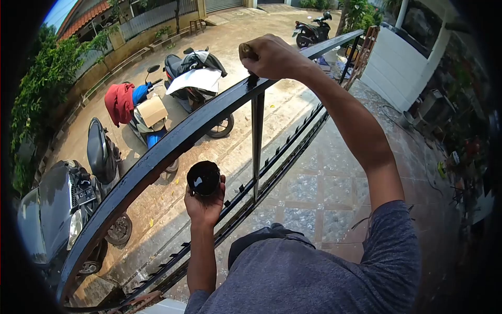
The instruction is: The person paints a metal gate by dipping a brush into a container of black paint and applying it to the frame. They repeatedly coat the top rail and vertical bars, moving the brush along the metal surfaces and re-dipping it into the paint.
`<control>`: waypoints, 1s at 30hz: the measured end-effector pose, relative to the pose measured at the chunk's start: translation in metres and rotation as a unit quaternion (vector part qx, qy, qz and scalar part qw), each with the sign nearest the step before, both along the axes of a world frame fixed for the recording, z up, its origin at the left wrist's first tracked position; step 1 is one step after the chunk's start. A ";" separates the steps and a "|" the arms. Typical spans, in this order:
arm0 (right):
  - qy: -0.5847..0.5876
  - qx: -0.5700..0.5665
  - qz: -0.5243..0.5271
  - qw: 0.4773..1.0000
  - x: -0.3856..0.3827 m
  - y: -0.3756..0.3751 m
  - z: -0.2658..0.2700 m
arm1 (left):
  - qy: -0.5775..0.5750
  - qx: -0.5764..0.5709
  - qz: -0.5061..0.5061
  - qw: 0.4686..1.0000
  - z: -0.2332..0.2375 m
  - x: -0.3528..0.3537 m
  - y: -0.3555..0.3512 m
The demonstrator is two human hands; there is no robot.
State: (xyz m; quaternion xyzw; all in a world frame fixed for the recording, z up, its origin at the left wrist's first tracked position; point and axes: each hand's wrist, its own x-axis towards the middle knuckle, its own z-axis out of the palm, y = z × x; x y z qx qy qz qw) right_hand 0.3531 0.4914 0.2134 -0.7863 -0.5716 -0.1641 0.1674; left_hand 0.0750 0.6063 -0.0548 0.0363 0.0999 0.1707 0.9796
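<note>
My left hand (pixel 206 208) is closed around a cup of black paint (pixel 204 178), held upright below the rail. Glossy dark liquid fills the cup and catches a white reflection. Up on the wide black top rail (pixel 172 142) of a metal fence, my right hand (pixel 277 58) grips a paintbrush (pixel 253 80). Its dark bristles touch the rail just above a thin black post (pixel 258 136), while most of the handle is hidden by my fingers. The rail looks wet and shiny along its left stretch.
Beyond the fence stand a motorbike with a white sheet (pixel 195 80), another with a red cloth (pixel 120 103), and a dark car (pixel 44 222). Spiked lower rails (pixel 235 201) run below. Stone tiles (pixel 340 225) lie on my side, with a white wall (pixel 392 70) at right.
</note>
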 end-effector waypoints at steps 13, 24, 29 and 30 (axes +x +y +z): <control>0.376 0.410 0.089 0.826 -0.085 -0.114 -0.081 | -0.018 -0.006 -0.046 0.999 -0.002 0.031 -0.005; 0.499 0.301 0.060 0.811 -0.109 -0.093 -0.145 | -0.023 0.055 -0.043 0.997 0.009 0.065 -0.033; 0.399 0.203 0.106 0.888 -0.090 -0.075 -0.154 | 0.000 0.057 -0.004 0.998 0.009 0.075 -0.052; 0.392 0.196 0.109 0.892 -0.086 -0.073 -0.154 | -0.004 0.050 0.005 0.999 0.010 0.079 -0.054</control>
